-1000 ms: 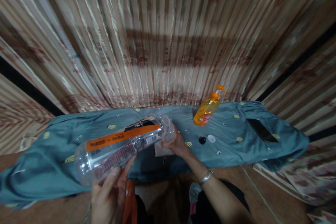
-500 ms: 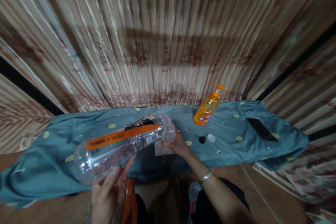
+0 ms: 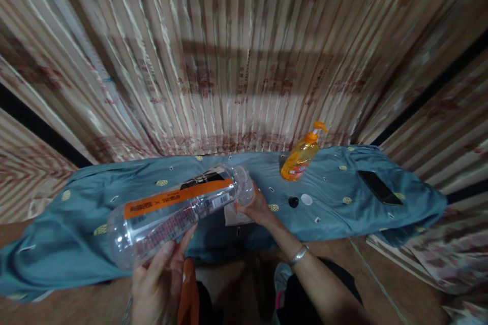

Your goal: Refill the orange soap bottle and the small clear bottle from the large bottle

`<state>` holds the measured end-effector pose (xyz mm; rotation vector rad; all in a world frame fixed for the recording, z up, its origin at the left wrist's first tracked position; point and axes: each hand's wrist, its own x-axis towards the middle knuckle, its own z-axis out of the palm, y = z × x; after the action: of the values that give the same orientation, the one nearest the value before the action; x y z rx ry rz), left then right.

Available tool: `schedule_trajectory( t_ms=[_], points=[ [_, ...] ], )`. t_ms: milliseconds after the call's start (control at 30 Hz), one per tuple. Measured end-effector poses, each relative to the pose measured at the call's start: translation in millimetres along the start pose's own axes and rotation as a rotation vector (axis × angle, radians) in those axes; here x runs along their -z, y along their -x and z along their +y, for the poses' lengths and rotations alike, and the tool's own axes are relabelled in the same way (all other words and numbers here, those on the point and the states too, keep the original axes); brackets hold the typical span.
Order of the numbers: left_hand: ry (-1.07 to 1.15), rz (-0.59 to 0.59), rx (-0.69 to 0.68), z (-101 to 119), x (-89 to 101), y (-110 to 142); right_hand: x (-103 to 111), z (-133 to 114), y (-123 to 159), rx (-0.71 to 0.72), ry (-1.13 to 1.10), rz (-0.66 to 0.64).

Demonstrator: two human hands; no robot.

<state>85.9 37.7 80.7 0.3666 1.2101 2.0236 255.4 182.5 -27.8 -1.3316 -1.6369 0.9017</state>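
Observation:
A large clear plastic bottle (image 3: 175, 213) with an orange and black label lies tilted on its side above the blue cloth (image 3: 76, 223). My left hand (image 3: 156, 284) grips its base from below, fingers wrapped up around it. At the bottle's neck end my right hand (image 3: 256, 208) is closed around the mouth; a metal bracelet is on that wrist. A pale piece of paper or cloth (image 3: 234, 216) lies under the neck. Whether the bottle has a cap on it is hidden by the fingers.
An orange pump bottle of soap (image 3: 301, 160) stands at the back of the cloth. A black cap (image 3: 293, 202) and a white cap (image 3: 306, 199) lie beside each other in front of it. A dark phone (image 3: 379, 188) rests at the right. A striped curtain hangs behind.

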Motion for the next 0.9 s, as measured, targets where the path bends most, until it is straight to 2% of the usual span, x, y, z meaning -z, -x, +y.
schedule_trajectory(
  t_ms=[533, 900],
  points=[
    [0.021, -0.010, 0.006, 1.5, -3.1, 1.1, 1.2, -6.2, 1.8, -0.024, 0.000, 0.005],
    [0.058, -0.019, 0.019, -3.1, 2.2, -1.7, 2.6, -5.2, 1.1, -0.010, -0.001, -0.019]
  ],
)
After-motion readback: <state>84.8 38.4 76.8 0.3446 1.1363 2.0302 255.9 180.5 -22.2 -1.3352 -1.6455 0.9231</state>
